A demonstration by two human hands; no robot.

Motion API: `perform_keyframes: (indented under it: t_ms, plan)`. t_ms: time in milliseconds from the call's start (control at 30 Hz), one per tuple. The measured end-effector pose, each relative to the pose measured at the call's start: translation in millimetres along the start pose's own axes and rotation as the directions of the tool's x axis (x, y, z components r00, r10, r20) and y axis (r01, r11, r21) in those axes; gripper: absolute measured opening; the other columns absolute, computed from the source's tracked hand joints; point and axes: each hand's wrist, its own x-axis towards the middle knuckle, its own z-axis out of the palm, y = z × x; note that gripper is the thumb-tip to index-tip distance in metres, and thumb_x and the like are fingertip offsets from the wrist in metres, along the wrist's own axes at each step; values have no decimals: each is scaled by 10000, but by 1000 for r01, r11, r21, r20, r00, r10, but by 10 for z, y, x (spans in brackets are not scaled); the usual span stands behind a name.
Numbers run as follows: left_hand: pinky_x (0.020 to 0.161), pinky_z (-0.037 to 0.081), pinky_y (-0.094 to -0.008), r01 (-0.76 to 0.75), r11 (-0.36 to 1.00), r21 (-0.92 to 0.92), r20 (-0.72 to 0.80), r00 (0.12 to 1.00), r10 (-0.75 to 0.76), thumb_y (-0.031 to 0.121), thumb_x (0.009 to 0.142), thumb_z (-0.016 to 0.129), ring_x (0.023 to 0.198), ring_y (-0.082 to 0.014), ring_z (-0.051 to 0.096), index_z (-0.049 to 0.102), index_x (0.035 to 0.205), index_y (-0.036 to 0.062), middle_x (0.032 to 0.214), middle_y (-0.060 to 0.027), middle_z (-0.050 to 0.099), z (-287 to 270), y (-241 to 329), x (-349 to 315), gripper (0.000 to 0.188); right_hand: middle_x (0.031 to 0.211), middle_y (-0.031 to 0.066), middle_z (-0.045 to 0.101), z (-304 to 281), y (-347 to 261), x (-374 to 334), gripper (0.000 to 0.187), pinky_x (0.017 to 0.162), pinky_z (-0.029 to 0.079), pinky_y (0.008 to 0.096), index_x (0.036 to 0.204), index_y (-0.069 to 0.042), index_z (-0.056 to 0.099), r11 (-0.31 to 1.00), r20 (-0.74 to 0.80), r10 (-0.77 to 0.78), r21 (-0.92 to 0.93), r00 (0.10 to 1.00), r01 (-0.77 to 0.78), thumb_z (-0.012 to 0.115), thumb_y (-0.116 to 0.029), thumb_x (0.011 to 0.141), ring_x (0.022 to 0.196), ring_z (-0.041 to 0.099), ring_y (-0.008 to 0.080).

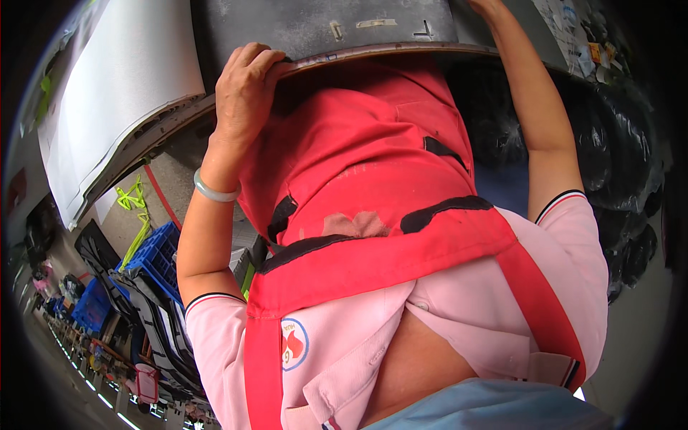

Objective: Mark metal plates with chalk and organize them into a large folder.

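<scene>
My left hand (247,82) is at the near edge of a dark grey work surface (315,25), its fingers curled and pressed together. Whatever lies under those fingers is hidden. A pale bangle (215,192) circles that wrist. Only a sliver of my right hand (487,4) shows at the top rim, over the right part of the surface; its fingers are cut off. Small marks or pieces of tape (376,24) sit on the grey top. Left of my left hand lies a stack of large white sheets (132,79) with curling edges.
A red apron (373,150) covers my front up to the work surface's edge. Below left are a blue plastic crate (159,258) and a yellow-green strap (136,215). Black plastic bags (609,150) are piled at the right. Small mixed items (602,54) lie at the upper right.
</scene>
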Motion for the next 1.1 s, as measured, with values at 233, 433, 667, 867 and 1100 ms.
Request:
perform_keyframes:
  t_ms: [233, 433, 667, 867, 1100]
  plan:
    - [807, 541, -377, -23, 998, 54, 55, 998, 20, 191, 877, 748, 942, -304, 659, 742, 990, 68, 986, -84, 677, -66, 20, 123, 168, 818, 38, 700, 116, 14, -2, 255, 699, 503, 321, 958, -6, 743, 998, -19, -62, 3, 998, 62, 754, -251, 890, 767, 611, 123]
    - [763, 528, -409, -116, 993, -28, -62, 992, 114, 125, 917, 607, 857, -321, 626, 617, 874, 59, 906, -141, 581, 621, 261, 825, 80, 969, -45, 695, -250, 684, 200, 406, 851, 448, 227, 1128, -117, 766, 992, 98, -79, -92, 992, 88, 726, -476, 943, 901, 598, 67]
    - [811, 498, -436, -70, 994, 82, -144, 986, 82, 144, 905, 602, 867, -294, 611, 614, 922, 93, 900, -110, 576, 794, 194, 829, 55, 977, -35, 704, -190, 430, -139, 401, 844, 479, 228, 1144, -79, 765, 984, -238, -169, -96, 956, 150, 799, -404, 911, 895, 607, 65]
    - [1131, 265, -709, 7, 979, 204, -14, 1000, -4, 175, 961, 575, 1382, -352, 450, 618, 1301, 143, 1376, -140, 543, 633, 191, 755, 344, 908, -47, 688, 43, -358, -1101, 171, 738, 481, 205, 1072, -37, 754, 988, 125, -126, 111, 984, 112, 725, -178, 980, 797, 570, 40]
    - [1146, 251, -723, 36, 978, 207, 47, 998, -47, 179, 985, 559, 1418, -373, 423, 612, 1341, 140, 1422, -139, 533, 669, 266, 842, 362, 919, 72, 706, 69, -214, -1315, 164, 768, 516, 286, 1067, -26, 734, 958, 101, -275, -59, 956, 281, 706, -143, 957, 827, 664, 167]
